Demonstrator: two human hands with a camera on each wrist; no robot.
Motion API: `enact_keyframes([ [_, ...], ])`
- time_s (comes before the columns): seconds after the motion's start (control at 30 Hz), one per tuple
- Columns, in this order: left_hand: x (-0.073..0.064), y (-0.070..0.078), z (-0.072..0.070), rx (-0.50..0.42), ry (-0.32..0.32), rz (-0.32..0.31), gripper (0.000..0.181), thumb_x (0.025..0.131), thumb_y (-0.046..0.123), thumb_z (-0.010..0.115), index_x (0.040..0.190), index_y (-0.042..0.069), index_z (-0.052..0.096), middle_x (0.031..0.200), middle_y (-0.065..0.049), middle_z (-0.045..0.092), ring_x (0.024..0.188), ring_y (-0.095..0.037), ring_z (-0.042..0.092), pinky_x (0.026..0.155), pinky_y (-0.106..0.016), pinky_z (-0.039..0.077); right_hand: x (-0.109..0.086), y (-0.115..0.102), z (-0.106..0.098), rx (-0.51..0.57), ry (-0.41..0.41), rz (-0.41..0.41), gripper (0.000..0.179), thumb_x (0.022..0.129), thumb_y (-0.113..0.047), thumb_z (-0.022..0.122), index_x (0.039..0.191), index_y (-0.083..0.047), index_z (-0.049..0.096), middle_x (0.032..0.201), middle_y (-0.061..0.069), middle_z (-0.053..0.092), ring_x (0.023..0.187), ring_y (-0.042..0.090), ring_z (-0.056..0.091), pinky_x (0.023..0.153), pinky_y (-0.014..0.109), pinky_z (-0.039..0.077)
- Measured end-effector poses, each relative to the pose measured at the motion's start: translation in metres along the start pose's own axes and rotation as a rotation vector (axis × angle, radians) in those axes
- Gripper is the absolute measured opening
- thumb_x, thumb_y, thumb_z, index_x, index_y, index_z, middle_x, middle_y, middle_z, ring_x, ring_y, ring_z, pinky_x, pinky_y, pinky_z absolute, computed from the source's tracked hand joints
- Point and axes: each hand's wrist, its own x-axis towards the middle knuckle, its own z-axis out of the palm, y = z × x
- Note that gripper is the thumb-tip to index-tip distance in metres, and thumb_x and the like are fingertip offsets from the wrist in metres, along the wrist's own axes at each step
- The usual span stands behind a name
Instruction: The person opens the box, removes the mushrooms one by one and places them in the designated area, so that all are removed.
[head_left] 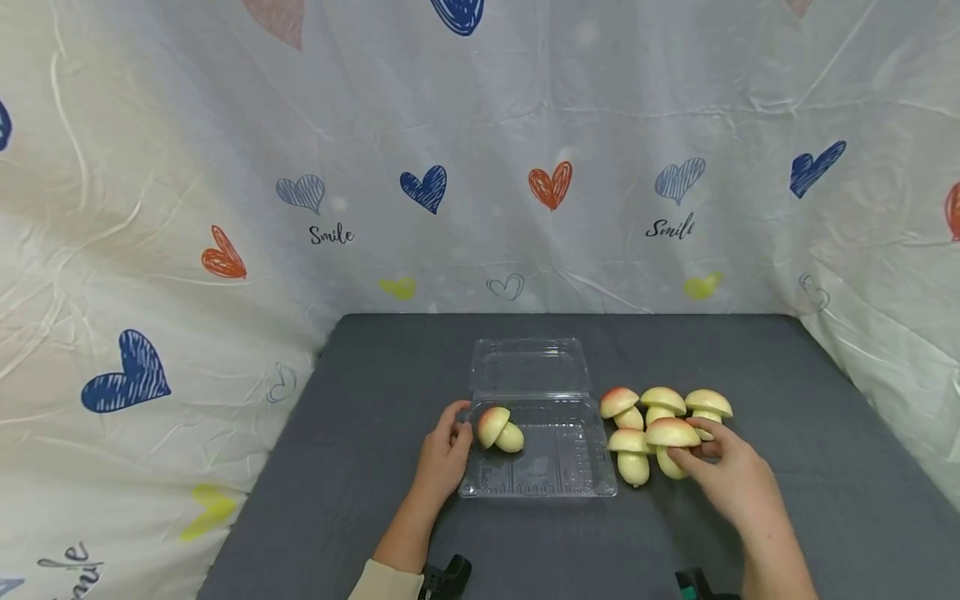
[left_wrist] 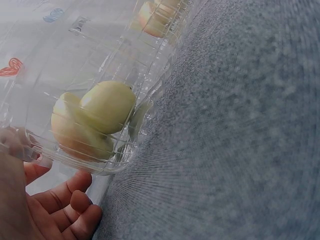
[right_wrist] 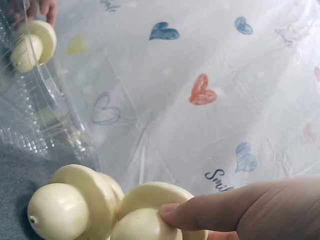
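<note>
Between the thumb and fingers of the right hand [head_left: 731, 479], a smooth, pale-yellow mushroom-shaped piece with a faintly red-blushed cap [head_left: 672, 432] is pinched. Just left of that grip sits a plain yellow mushroom piece [head_left: 632, 458], touching it or nearly so, with three more mushroom pieces [head_left: 663, 400] close beyond; a sideways drag, I'd judge, could knock these and set them rolling. The rounded, slick-looking surface might also twist out of so small a pinch. Farther left, the left hand [head_left: 441, 457] grips the near side wall of a clear plastic hinged box [head_left: 564, 457], its lid [head_left: 530, 367] laid open. Should that hold loosen, the thin box could skid, and the red-capped mushroom piece [head_left: 500, 430] inside, right beside those fingers, could roll.
</note>
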Motion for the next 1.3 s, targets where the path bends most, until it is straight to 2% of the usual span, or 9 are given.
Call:
enact_keyframes([
  [0.23, 0.000, 0.000, 0.000, 0.002, 0.004, -0.004, 0.035, 0.106, 0.014, 0.053, 0.140, 0.017, 0.058, 0.072, 0.005, 0.054, 0.054, -0.008, 0.045, 0.052, -0.028, 0.041, 0.003, 0.005, 0.002, -0.012, 0.012, 0.046, 0.077, 0.095, -0.054, 0.067, 0.146, 0.001, 0.047, 0.113, 0.020, 0.071, 0.104, 0.043, 0.063, 0.079, 0.054, 0.047],
  [0.47, -0.002, 0.001, 0.000, 0.007, 0.001, 0.001, 0.035, 0.106, 0.014, 0.053, 0.141, 0.015, 0.058, 0.072, 0.005, 0.054, 0.054, -0.008, 0.045, 0.053, -0.028, 0.041, 0.008, 0.009, 0.006, -0.003, -0.035, 0.127, 0.083, 0.095, -0.057, 0.066, 0.148, 0.003, 0.043, 0.116, 0.023, 0.068, 0.092, 0.035, 0.065, 0.072, 0.048, 0.048],
  [0.97, -0.001, 0.002, -0.001, -0.004, 0.005, 0.003, 0.035, 0.105, 0.013, 0.053, 0.140, 0.016, 0.059, 0.073, 0.005, 0.054, 0.055, -0.009, 0.046, 0.054, -0.028, 0.041, 0.015, 0.016, 0.015, -0.028, -0.117, 0.131, 0.080, 0.095, -0.054, 0.067, 0.146, 0.003, 0.043, 0.120, 0.030, 0.065, 0.092, 0.036, 0.065, 0.071, 0.047, 0.050],
  [1.3, -0.001, 0.003, -0.001, -0.008, 0.003, -0.001, 0.035, 0.105, 0.013, 0.053, 0.140, 0.014, 0.058, 0.073, 0.005, 0.055, 0.056, -0.009, 0.047, 0.054, -0.028, 0.042, 0.012, 0.013, 0.012, -0.041, -0.119, 0.124, 0.081, 0.095, -0.055, 0.066, 0.147, 0.003, 0.042, 0.123, 0.030, 0.065, 0.098, 0.043, 0.065, 0.073, 0.049, 0.050],
])
